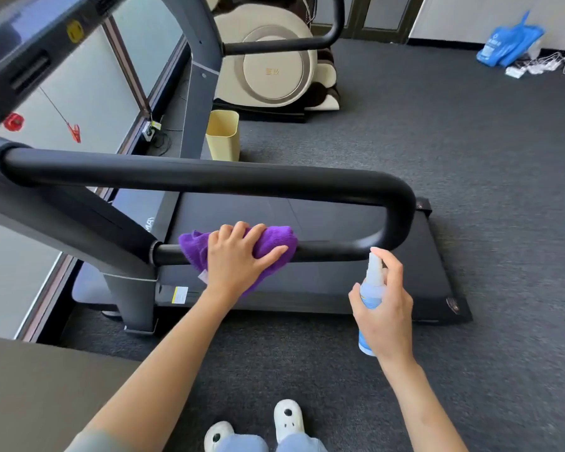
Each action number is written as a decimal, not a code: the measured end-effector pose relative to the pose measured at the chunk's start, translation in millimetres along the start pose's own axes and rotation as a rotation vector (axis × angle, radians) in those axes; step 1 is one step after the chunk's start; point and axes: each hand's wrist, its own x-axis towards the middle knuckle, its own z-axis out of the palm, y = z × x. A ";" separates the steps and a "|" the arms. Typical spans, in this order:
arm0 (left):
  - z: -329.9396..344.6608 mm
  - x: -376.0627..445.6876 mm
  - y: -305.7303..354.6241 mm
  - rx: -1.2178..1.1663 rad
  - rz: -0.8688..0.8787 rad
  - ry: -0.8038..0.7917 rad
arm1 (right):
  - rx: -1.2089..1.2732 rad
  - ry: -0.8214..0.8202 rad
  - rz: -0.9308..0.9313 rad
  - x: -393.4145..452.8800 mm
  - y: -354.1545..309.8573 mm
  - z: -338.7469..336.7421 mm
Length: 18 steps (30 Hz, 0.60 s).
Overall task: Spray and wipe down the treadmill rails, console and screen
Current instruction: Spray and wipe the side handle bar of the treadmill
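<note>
A black looped handrail [209,177] of the treadmill crosses the middle of the view, its lower bar [333,251] running right from the upright. My left hand [238,256] presses a purple cloth [274,243] onto that lower bar, fingers spread over it. To the right, my right hand [385,305] grips a small blue spray bottle [371,288] upright, index finger on its white nozzle, which sits just below the bar's bend. The console [23,50] shows at the top left, blurred. The black running belt [307,216] lies beneath the rail.
A pale yellow bin [224,135] stands beyond the treadmill, with a cream massage chair [268,60] behind it. A blue bag [509,44] and cables lie at the far right. Windows line the left side. Grey carpet [486,190] spreads to the right. My slippers [287,419] show at the bottom.
</note>
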 end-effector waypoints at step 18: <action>16.5 30.1 127.2 -0.005 0.366 -0.136 | -0.004 0.104 0.040 2.6 28.1 -43.9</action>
